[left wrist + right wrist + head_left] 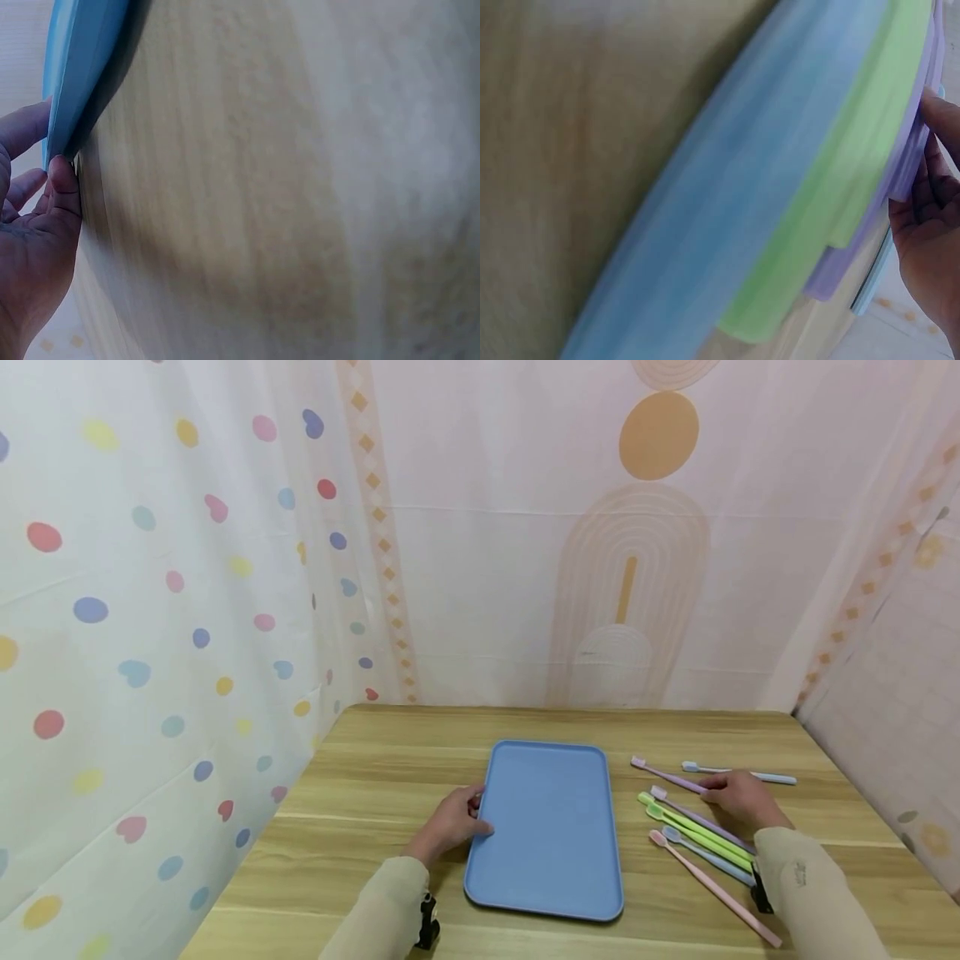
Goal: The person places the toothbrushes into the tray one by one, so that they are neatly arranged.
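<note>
Hold the blue tray [546, 835] steady at its left edge, where the fingers of the left hand [450, 821] pinch the rim; use light pressure, so that the tray does not slide on the counter [360, 777]. The upper purple toothbrush [666, 774] lies to the right of the tray, bristle head toward it, its handle pinched between the fingers of the right hand [741, 799]. Raise it vertically before any sideways motion, so that it does not drag the lower purple toothbrush [701, 818] or the light blue toothbrush [776, 778] on either side. Note: in the head view the right hand covers the held handle's end; the right wrist view shows that end but blurs the nearer handles and cuts off the bristle heads. Whether the held toothbrush is clear of the counter cannot be told
</note>
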{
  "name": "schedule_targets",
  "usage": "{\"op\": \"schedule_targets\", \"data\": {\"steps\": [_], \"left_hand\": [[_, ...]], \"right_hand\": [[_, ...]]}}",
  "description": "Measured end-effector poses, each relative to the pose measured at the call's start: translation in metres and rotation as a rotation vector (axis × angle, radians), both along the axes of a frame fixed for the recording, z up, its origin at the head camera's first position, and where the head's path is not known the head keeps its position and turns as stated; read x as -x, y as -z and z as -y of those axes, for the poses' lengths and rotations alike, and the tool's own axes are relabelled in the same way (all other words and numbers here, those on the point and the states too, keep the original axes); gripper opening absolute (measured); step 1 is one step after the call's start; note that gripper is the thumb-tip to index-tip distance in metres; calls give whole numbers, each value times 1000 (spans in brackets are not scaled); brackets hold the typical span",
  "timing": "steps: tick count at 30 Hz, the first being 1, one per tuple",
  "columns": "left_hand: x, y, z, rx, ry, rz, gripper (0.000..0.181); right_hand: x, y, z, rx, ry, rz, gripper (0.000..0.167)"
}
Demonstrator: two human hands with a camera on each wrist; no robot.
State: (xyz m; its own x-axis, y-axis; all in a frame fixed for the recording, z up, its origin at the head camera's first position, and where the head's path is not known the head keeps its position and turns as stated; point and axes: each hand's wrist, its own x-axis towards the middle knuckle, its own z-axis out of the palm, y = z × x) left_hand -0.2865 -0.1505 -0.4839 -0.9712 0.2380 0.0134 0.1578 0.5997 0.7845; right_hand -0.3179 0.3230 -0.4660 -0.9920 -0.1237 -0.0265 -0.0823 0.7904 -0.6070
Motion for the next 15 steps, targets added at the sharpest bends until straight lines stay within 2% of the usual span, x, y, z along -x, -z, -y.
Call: {"op": "schedule_targets", "data": {"steps": [3, 11, 15], "left_hand": [[0, 0, 0, -2, -5, 7, 69], [0, 0, 0, 7, -13, 8, 68], [0, -1, -1, 13, -10, -1, 68]], "right_hand": [[-1, -2, 1, -7, -9, -11, 26], [-5, -8, 1, 72, -12, -1, 25], [-4, -12, 2, 47, -14, -23, 27]]}}
